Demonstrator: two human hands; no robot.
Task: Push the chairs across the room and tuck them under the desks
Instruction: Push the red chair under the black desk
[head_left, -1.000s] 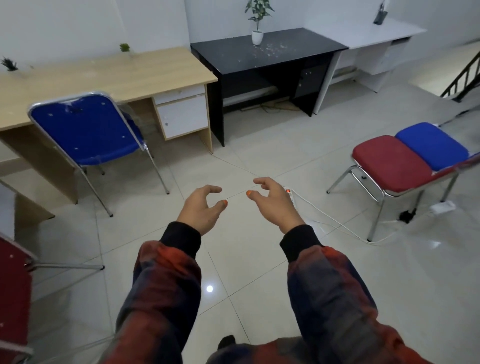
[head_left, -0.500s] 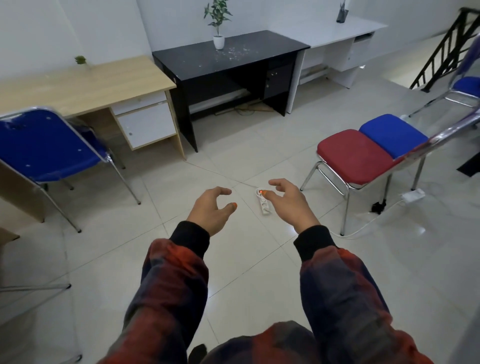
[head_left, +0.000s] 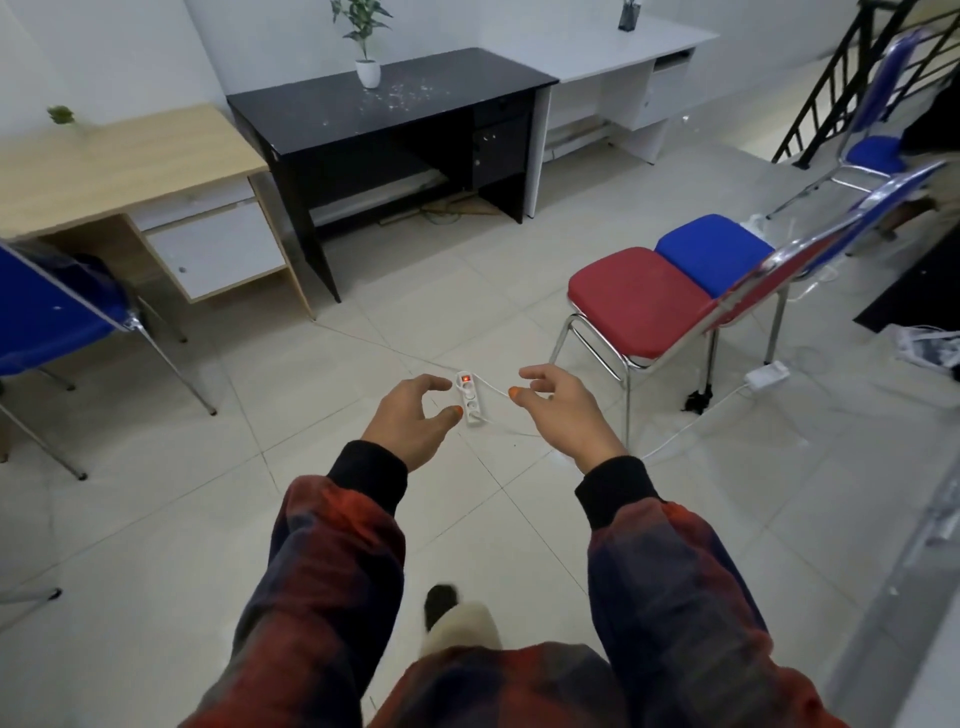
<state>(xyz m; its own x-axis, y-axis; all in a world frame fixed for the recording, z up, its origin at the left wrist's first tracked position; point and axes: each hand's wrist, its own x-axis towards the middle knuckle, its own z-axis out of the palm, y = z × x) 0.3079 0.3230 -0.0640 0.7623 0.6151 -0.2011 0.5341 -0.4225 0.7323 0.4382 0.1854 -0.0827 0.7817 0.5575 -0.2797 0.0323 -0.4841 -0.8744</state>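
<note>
Standing against the wooden desk (head_left: 119, 156) at far left was a blue chair (head_left: 47, 317), its back toward me. Next came the black desk (head_left: 384, 104) with a potted plant (head_left: 366, 52) on top, then the white desk (head_left: 597, 47). The person's left hand (head_left: 410, 421) and right hand (head_left: 561, 410) hung out in front, fingers loosely curled, grasping nothing, above a white power strip (head_left: 470, 397) on the tiles. To the right sat a red chair (head_left: 639, 301) side by side with another blue chair (head_left: 711, 252), well apart from the desks.
</note>
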